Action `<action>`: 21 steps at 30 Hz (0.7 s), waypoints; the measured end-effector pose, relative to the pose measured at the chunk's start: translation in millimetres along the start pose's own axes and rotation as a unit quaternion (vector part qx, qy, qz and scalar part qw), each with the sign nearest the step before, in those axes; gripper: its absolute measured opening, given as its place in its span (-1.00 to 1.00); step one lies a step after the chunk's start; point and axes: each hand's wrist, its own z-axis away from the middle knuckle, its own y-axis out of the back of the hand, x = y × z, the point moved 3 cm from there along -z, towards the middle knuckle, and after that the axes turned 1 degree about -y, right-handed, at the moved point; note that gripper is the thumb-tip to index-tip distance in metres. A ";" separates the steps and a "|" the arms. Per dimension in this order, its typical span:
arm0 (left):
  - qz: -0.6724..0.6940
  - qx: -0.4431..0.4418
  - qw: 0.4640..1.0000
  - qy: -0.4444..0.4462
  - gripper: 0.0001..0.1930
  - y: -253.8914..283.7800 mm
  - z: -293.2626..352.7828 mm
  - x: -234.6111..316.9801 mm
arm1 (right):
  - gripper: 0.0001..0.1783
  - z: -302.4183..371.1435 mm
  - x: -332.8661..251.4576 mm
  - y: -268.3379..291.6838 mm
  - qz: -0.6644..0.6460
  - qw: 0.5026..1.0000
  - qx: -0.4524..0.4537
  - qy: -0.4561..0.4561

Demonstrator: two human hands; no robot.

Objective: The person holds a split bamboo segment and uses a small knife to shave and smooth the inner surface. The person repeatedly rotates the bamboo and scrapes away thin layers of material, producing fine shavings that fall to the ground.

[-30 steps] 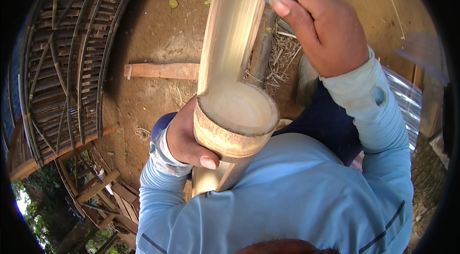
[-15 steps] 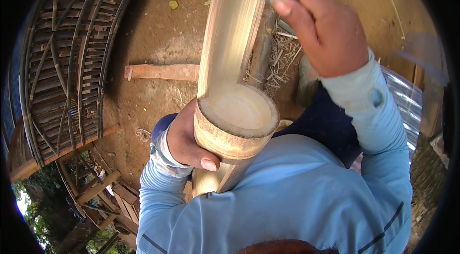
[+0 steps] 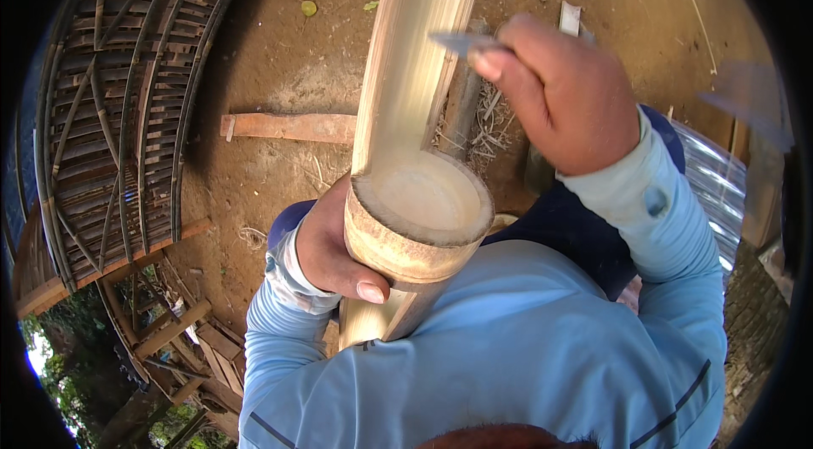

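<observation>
A thick piece of bamboo (image 3: pixel 405 254) stands upright against my body, its cup-like joint facing up and a long split wall rising beyond it. My left hand (image 3: pixel 343 254) grips the bamboo from the left at the joint, thumb across its front. In my closed right hand (image 3: pixel 563 93) is a knife; only its grey blade (image 3: pixel 457 42) shows, pointing left over the right edge of the split wall. The handle is hidden in my fist. Whether the blade touches the bamboo I cannot tell.
Beyond the bamboo, a reddish wooden strip (image 3: pixel 288 127) lies on the dirt floor. Pale shavings (image 3: pixel 491 123) are scattered beside a round pole (image 3: pixel 462 106). A slatted bamboo structure (image 3: pixel 135 93) stands at the left. Shiny corrugated sheet (image 3: pixel 716 186) lies at the right.
My right hand and the knife have come down toward me along the right edge of the split wall. My left hand still grips the bamboo, which has hardly shifted.
</observation>
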 end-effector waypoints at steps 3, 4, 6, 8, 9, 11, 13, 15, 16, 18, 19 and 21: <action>-0.017 -0.036 0.999 -0.020 0.03 5.6 0.1 -2.4 | -0.71 -2.0 -0.5 0.6 0.035 0.999 0.002 -0.017; -0.019 -0.038 0.999 -0.023 0.03 5.3 -0.2 -2.0 | -0.71 -4.1 0.0 1.8 0.041 0.999 0.004 -0.013; -0.005 -0.010 1.000 -0.003 0.03 1.1 -0.8 -0.1 | -0.72 3.4 -1.9 -1.2 0.025 1.000 -0.010 0.002; 0.005 0.011 1.000 0.011 0.03 -0.1 1.0 0.3 | -0.71 7.3 -1.4 -3.4 0.017 1.000 -0.017 -0.003; -0.002 -0.006 1.000 -0.002 0.03 1.1 -0.1 0.9 | -0.71 1.8 0.6 -1.6 0.006 1.000 -0.006 0.004; -0.020 -0.061 0.997 -0.042 0.04 5.0 -0.8 -0.5 | -0.71 -6.4 2.9 1.6 0.008 1.000 0.005 -0.020; -0.021 -0.070 0.996 -0.041 0.05 5.5 0.0 -1.7 | -0.72 -2.2 -1.5 1.4 0.022 0.998 -0.042 -0.044; -0.006 -0.029 1.000 -0.007 0.06 2.4 0.1 -0.7 | -0.71 14.1 -6.4 -8.1 -0.011 0.998 -0.065 -0.019; -0.001 -0.019 1.000 0.002 0.06 1.8 1.2 -1.0 | -0.71 17.6 -9.6 -12.8 -0.030 0.997 -0.078 -0.009; -0.007 -0.040 0.999 -0.016 0.07 3.4 -0.7 -1.2 | -0.73 5.9 -5.8 -5.0 -0.008 0.998 -0.058 -0.024; -0.008 -0.047 0.999 -0.019 0.07 3.9 -0.4 -1.6 | -0.73 -3.3 -1.3 -1.2 -0.001 0.999 -0.024 -0.022; -0.003 -0.043 0.999 -0.006 0.08 5.0 2.2 -2.4 | -0.75 -2.6 -3.9 -0.6 0.024 1.000 -0.009 -0.017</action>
